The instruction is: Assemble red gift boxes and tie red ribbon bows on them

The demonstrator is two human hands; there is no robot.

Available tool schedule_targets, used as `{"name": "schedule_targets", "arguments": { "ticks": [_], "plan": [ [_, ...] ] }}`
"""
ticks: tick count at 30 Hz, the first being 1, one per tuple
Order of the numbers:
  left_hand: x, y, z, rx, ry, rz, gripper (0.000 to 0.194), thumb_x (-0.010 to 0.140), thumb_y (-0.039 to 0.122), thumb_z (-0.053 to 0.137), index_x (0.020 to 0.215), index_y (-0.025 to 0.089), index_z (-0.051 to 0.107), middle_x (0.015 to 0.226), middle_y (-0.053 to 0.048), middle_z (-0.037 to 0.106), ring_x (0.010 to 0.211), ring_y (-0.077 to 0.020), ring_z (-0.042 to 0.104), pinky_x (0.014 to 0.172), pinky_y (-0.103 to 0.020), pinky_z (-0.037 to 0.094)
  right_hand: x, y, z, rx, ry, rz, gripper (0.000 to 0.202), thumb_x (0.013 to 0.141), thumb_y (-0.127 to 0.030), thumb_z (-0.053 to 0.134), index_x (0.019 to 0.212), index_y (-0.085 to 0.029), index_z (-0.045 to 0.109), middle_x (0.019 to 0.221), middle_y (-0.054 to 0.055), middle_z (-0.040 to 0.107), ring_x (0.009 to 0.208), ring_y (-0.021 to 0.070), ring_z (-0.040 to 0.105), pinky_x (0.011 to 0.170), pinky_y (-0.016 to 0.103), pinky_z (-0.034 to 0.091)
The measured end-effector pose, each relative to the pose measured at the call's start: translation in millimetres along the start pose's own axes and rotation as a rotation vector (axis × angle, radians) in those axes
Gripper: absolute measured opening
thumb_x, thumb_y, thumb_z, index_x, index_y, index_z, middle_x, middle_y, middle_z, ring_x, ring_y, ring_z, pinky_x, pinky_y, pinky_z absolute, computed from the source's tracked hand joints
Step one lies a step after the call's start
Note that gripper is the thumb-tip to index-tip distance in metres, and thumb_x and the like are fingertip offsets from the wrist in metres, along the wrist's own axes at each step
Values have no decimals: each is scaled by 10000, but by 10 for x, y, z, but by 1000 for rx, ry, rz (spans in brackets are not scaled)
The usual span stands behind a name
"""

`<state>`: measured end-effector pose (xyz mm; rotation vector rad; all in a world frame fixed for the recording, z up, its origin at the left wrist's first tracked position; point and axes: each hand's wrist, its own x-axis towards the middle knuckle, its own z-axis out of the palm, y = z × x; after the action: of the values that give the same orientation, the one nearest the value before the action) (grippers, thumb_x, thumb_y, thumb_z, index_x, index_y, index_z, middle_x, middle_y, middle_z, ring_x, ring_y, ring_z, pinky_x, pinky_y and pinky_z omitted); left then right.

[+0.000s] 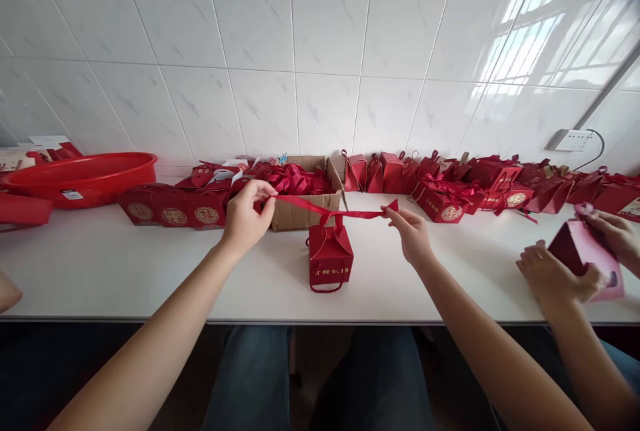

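Note:
A red ribbon (320,209) is stretched sideways above a small red gift box (331,257). My left hand (250,212) pinches the ribbon's left part, and my right hand (407,227) pinches it near its right end. The gift box stands upright on the white table (390,294), with gold lettering on its front and a red cord handle hanging down. Its folded top meets the ribbon's middle; whether the ribbon is looped through it I cannot tell.
Behind the gift box is a cardboard carton (295,214) of red ribbons. A red basin (100,174) and dark red boxes (175,207) stand to the left. Several finished-looking gift boxes (443,201) line the wall. At right, a co-worker's hands (560,277) hold a pink box (595,261).

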<state>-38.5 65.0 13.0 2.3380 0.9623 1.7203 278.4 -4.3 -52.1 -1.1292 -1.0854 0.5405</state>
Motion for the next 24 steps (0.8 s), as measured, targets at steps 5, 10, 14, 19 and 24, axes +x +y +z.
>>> {"name": "schedule_targets", "arguments": {
  "ticks": [5,10,14,19,24],
  "plan": [
    [-366,-324,-222,92,-8,-148,118,764,222,560,876,204,525,864,-38,647,822,-186,645,840,-359,530,-194,240,-297,-117,57,163,322,727,-474,641,800,-175,735,776,76,698,795,206,605,650,295,431],
    [-676,-553,-380,170,-131,-306,165,753,274,548,902,219,503,874,-44,646,824,-201,635,863,-388,518,-341,404,-533,-307,70,308,278,678,-426,629,664,-156,695,658,79,664,677,211,592,577,300,420],
    [-854,-676,-421,177,-250,-388,213,720,295,551,913,226,496,836,-42,655,805,-218,648,823,-387,528,-430,463,-599,-438,46,367,264,641,-415,619,621,-160,684,616,72,662,562,192,557,508,294,391],
    [-961,-745,-421,185,-317,-436,219,712,295,548,915,231,492,824,-46,661,805,-226,653,804,-381,517,-453,463,-622,-524,41,360,261,660,-408,561,615,-171,662,603,64,652,606,210,597,504,281,385],
    [-980,-774,-403,185,-339,-459,244,712,310,548,935,231,491,833,-45,658,815,-233,650,803,-378,511,-459,455,-642,-593,37,347,281,692,-411,525,633,-168,655,606,66,644,664,229,628,519,280,394]
  ]
}}
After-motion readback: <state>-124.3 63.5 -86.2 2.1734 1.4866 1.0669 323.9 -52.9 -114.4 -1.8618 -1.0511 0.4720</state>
